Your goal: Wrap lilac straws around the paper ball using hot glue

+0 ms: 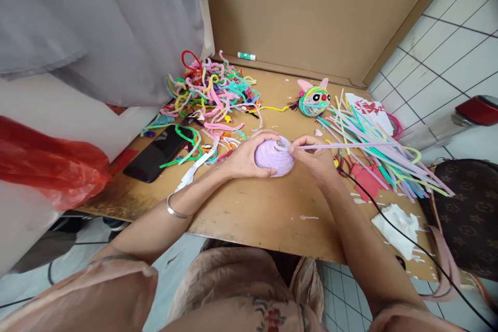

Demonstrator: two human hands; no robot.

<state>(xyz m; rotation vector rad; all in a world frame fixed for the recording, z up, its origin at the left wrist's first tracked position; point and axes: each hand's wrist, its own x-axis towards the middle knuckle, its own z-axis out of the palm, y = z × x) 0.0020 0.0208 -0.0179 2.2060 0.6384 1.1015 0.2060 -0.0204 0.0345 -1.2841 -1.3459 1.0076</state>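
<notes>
My left hand (251,155) is wrapped round the left side of a ball (275,162) covered in coils of lilac pipe cleaner. A small greyish patch shows uncovered near its top. At the ball's right side, my right hand (313,156) pinches a long lilac pipe cleaner (350,145), whose length stretches out to the right. Its near end meets the ball between my fingertips. Farther back stands a finished-looking striped ball figure (314,99) with pink ears, round eyes and a red nose.
Tangled, bent pipe cleaners (213,88) heap at the back left, beside a black phone (157,154). Straight pipe cleaners (381,140) lie spread at right, near scissors (342,162), red paper (366,180) and crumpled white tissue (399,228). A black cable (404,236) crosses the right side. A glue stick (246,56) lies against the backboard.
</notes>
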